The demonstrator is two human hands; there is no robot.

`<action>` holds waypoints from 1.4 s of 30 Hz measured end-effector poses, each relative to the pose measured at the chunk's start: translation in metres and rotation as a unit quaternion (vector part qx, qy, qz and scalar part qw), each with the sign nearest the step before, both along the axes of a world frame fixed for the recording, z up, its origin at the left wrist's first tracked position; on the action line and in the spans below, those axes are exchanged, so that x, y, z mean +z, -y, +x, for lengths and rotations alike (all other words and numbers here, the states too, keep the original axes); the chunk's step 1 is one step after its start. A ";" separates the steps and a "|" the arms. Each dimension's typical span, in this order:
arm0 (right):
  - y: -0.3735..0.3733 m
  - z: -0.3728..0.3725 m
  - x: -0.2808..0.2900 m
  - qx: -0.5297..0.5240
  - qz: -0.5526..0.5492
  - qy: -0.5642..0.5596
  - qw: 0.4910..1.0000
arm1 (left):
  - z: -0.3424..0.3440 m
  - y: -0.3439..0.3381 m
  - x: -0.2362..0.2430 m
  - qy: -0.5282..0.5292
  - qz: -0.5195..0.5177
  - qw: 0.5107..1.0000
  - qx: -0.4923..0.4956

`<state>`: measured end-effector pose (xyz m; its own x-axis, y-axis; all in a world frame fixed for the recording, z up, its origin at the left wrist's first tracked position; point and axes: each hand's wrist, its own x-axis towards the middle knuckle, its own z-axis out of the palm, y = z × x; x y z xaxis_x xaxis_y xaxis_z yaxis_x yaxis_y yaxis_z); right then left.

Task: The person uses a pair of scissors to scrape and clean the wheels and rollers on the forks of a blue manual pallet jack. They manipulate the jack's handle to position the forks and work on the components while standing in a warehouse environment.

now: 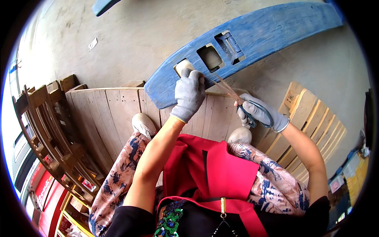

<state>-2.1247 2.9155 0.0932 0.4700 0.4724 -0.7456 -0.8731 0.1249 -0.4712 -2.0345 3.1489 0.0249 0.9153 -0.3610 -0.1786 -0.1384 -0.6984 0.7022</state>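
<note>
A long curved blue board point(272, 33) lies slantwise ahead of me, with rectangular cut-outs along it. My left hand point(189, 94), in a grey glove, is over the board's near left part. Its fingers are closed beside a pale piece point(182, 67) in the leftmost cut-out; what they pinch is hidden. To the right, my gloved right hand point(256, 110) grips scissors by their dark blue handles point(267, 114). The scissor blades point(226, 87) point up and left toward the board's near edge, their tips slightly apart.
Under the board's near side is a wooden plank platform point(100, 114). Wooden pallets point(37, 118) stand upright at the left, and another pallet point(312, 126) lies at the right. Part of a second blue piece point(103, 6) shows at the top. A paper scrap point(93, 43) is on the concrete floor.
</note>
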 end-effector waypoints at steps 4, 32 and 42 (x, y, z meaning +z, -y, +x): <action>0.015 -0.012 -0.001 -0.009 -0.015 -0.007 1.000 | 0.006 -0.013 -0.007 0.004 -0.058 0.998 -0.003; 0.029 0.000 0.005 0.223 -0.221 -0.015 0.950 | 0.013 -0.040 -0.006 0.022 -0.031 0.996 -0.076; 0.013 0.013 0.012 0.226 -0.161 -0.019 0.961 | 0.046 -0.040 -0.006 0.146 -0.046 0.954 -0.256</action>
